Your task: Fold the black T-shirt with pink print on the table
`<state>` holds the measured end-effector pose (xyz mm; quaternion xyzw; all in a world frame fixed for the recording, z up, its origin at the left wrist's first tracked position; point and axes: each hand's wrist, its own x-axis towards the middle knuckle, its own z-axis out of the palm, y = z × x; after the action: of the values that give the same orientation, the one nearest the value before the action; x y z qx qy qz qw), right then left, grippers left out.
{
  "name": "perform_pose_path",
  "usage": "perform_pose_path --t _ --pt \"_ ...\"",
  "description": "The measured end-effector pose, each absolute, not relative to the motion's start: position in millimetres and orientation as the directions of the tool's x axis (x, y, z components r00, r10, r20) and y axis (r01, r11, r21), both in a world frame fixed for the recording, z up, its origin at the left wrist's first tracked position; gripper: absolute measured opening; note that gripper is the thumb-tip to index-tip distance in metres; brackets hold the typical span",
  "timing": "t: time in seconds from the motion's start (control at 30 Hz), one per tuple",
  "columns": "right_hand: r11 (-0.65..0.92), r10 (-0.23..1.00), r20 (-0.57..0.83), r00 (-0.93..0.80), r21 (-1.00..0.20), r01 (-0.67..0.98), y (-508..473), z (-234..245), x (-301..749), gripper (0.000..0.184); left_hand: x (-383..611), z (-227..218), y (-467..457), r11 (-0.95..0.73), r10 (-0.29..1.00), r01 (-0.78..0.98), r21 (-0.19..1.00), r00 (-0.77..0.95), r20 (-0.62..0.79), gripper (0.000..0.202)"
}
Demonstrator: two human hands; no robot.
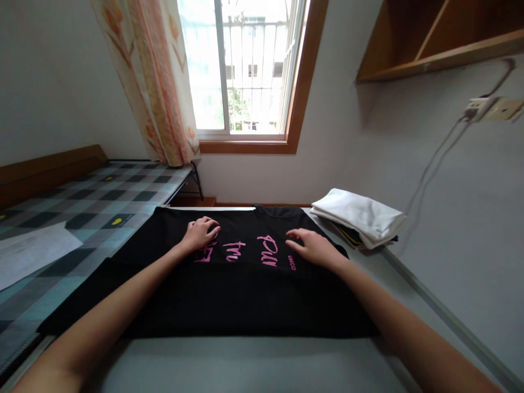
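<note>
A black T-shirt with pink lettering lies spread flat on a grey table. My left hand rests on the shirt's upper left part, its fingers curled down onto the cloth. My right hand lies flat on the shirt to the right of the lettering, fingers stretched out and slightly apart. Neither hand lifts any cloth.
A stack of folded clothes, white on top, sits at the table's far right corner. A bed with a checked cover and a sheet of paper adjoins on the left. Behind are a window, a curtain, and a wall shelf.
</note>
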<state>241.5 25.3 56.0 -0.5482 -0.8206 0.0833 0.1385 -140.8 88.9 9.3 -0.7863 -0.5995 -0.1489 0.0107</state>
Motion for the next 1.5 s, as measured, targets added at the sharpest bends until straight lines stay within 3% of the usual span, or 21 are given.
perform_pose_path --t 0.17,0.33,0.5,0.73,0.8,0.9,0.97,1.2,1.3,1.37,1.43,1.5 --pt "0.198 0.978 0.109 -0.177 -0.232 0.952 123.9 53.6 226.6 0.033 -135.0 -0.7 73.7 -0.303 0.925 0.934 0.190 0.240 0.293 0.039" --pt "0.095 0.990 0.119 -0.082 -0.111 0.989 178.8 39.5 223.6 0.042 -135.5 1.0 74.0 -0.290 0.927 0.927 0.237 0.212 0.309 0.034" --pt "-0.019 1.000 0.024 0.020 -0.039 0.999 202.4 28.9 228.8 0.053 -131.5 -0.1 73.5 -0.276 0.926 0.922 0.270 0.180 0.332 0.029" --pt "-0.305 0.948 -0.140 0.287 -0.133 0.943 228.6 25.0 233.5 0.069 -129.2 -1.4 75.4 -0.262 0.923 0.931 0.254 0.166 0.346 0.026" --pt "-0.327 0.943 -0.139 0.303 -0.208 0.922 235.7 24.0 232.4 0.064 -128.8 -1.1 75.8 -0.262 0.923 0.930 0.259 0.163 0.348 0.025" --pt "-0.318 0.948 -0.106 0.301 -0.394 0.863 242.2 21.6 230.2 0.039 -128.6 -1.0 76.5 -0.261 0.924 0.928 0.265 0.160 0.347 0.024" --pt "-0.283 0.955 -0.067 0.288 -0.485 0.828 244.1 20.8 228.8 0.027 -128.7 -1.2 76.9 -0.258 0.925 0.929 0.266 0.159 0.344 0.024" --pt "-0.090 0.950 0.177 0.258 -0.634 0.768 234.6 40.9 224.4 0.045 -129.7 -2.3 78.0 -0.251 0.927 0.930 0.268 0.152 0.344 0.025" --pt "0.235 0.863 0.491 0.122 -0.603 0.762 198.6 49.7 224.0 0.039 -129.9 -2.5 78.6 -0.249 0.929 0.932 0.264 0.152 0.338 0.026" --pt "0.576 0.725 0.663 -0.187 -0.433 0.694 160.3 48.0 226.4 0.031 -129.8 -2.7 78.7 -0.246 0.929 0.935 0.256 0.152 0.336 0.026" --pt "0.761 0.636 0.527 -0.564 -0.308 0.571 118.8 41.3 232.0 0.026 -129.5 -2.8 78.6 -0.243 0.930 0.938 0.248 0.153 0.334 0.027" --pt "0.799 0.598 0.339 -0.726 -0.314 0.512 83.8 33.8 239.7 0.025 -129.1 -2.8 78.2 -0.242 0.930 0.940 0.242 0.154 0.334 0.027"
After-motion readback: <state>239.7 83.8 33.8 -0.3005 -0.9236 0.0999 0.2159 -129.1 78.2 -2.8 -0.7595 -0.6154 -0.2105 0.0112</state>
